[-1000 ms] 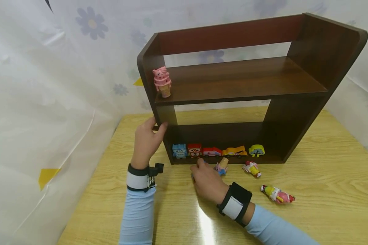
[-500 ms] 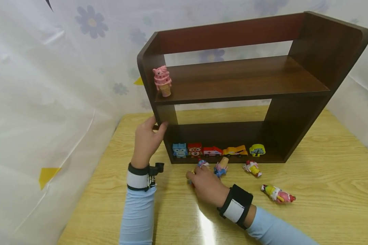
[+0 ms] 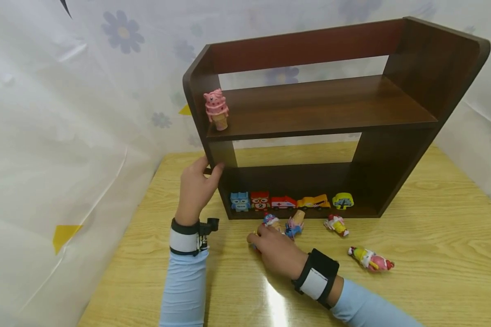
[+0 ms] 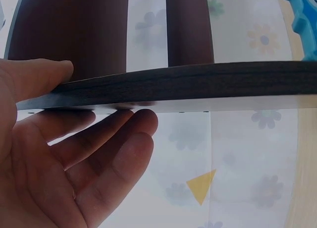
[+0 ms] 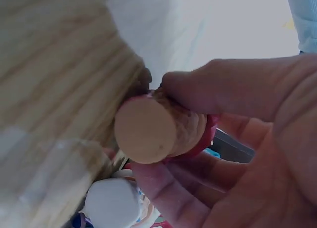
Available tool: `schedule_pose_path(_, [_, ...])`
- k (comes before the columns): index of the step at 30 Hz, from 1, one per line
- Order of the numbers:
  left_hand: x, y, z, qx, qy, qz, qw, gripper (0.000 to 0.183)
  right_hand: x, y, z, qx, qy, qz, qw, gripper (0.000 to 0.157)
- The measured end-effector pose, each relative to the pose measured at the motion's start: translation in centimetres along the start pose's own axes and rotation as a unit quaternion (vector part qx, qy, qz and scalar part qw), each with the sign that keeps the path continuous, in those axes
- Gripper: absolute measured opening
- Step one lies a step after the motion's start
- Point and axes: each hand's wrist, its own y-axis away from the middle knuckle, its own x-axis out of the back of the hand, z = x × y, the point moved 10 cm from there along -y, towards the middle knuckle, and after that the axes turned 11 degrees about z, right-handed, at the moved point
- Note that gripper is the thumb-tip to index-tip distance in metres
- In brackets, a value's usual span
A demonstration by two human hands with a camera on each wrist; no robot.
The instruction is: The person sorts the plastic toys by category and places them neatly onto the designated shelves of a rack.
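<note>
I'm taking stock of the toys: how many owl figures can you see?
2: the blue owl at the left end of the lower shelf, and the red owl just to its right. No other owl shows.

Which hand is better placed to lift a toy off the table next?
Right, most likely: the right hand pinches a tan-ended toy down at the table, while the left hand grips the shelf unit by its side, away from the loose toys.

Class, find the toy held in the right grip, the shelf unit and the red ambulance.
Held toy (image 5: 145,131): right wrist view, its flat end.
Shelf unit (image 3: 327,106): head view, its upper board.
Red ambulance (image 3: 284,203): head view, its side.
</note>
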Motion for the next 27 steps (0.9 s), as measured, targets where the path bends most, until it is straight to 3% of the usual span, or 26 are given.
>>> schedule_pose_path(7, [0.0,0.0,0.2,-0.001,-0.003,0.002,1.0000,0.021,1.1,0.0,0.1,0.011,-0.037,0.030,0.999,0.024])
schedule_pose_path(11, [0.0,0.0,0.2,-0.004,-0.004,0.002,1.0000,0.020,2.9,-0.2,-0.1,0.015,-0.067,0.060,0.996,0.025])
schedule_pose_path(17, [0.0,0.0,0.3,-0.006,-0.013,0.001,0.9999,0.020,8.0,-0.6,-0.8,0.029,-0.079,0.137,0.987,0.036])
schedule_pose_path(22, [0.1,-0.1,0.4,-0.005,-0.014,0.002,0.9999,0.020,13.3,-1.0,-1.7,0.035,-0.089,0.208,0.973,0.041])
schedule_pose_path(27, [0.1,0.0,0.4,-0.006,-0.011,0.001,0.9999,0.021,17.7,-1.4,-2.7,0.048,-0.103,0.250,0.962,0.049])
